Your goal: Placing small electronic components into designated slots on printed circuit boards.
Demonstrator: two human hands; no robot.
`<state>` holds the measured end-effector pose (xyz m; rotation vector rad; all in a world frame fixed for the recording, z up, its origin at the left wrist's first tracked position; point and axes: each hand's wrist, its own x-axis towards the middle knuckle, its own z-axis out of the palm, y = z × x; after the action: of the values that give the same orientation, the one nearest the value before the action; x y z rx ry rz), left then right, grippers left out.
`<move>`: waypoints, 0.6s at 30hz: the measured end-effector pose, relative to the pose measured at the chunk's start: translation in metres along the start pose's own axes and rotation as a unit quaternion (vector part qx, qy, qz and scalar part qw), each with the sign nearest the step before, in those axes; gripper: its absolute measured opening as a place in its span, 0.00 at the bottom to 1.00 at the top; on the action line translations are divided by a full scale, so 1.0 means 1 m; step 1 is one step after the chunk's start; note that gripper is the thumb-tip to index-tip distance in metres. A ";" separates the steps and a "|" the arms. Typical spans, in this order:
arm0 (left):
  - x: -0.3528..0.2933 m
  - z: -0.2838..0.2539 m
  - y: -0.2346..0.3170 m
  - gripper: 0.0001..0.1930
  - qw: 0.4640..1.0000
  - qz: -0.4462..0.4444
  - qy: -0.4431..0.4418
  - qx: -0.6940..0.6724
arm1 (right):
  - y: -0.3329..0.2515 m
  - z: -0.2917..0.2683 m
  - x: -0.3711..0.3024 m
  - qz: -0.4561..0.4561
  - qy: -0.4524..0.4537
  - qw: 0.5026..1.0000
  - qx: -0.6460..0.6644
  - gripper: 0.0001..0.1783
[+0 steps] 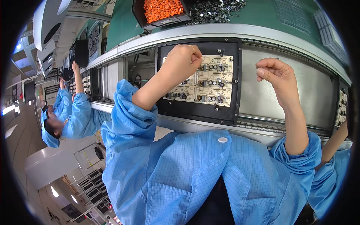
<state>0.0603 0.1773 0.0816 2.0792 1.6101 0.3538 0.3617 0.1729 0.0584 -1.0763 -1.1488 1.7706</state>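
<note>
Resting on the board in its black tray, the left hand is closed, pinching something too small to tell. At 3 o'clock, the right hand is a fist. Orange parts lie at 12 o'clock.

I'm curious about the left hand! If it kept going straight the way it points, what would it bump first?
Probably the beige circuit board in its black frame: the left hand is closed right over it. Depth is hard to judge.

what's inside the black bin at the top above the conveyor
The black plastic bin holds a heap of small orange plastic parts. Its bottom and anything beneath the heap are covered, and the picture's upper edge cuts off the back of the bin.
</note>
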 end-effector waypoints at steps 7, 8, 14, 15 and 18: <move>0.005 -0.014 0.009 0.09 0.997 -0.065 -0.030 0.000 | 0.002 0.005 0.003 -0.030 -0.018 0.999 -0.031 0.07; 0.009 -0.018 0.007 0.09 0.996 -0.080 -0.036 -0.014 | 0.005 0.005 0.003 -0.038 -0.021 0.998 -0.042 0.07; 0.070 -0.061 -0.056 0.08 0.926 0.063 0.326 0.182 | 0.018 0.014 0.006 -0.097 -0.035 0.979 -0.175 0.08; 0.083 -0.067 -0.073 0.10 0.924 0.013 0.332 0.187 | 0.017 0.016 0.006 -0.098 -0.040 0.977 -0.187 0.08; 0.111 -0.074 -0.095 0.09 0.928 -0.021 0.327 0.180 | 0.014 0.023 0.007 -0.163 -0.046 0.936 -0.308 0.09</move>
<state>-0.0239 0.3176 0.0860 2.3350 2.2353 0.8661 0.3365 0.1678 0.0493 -1.0661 -1.8957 1.2316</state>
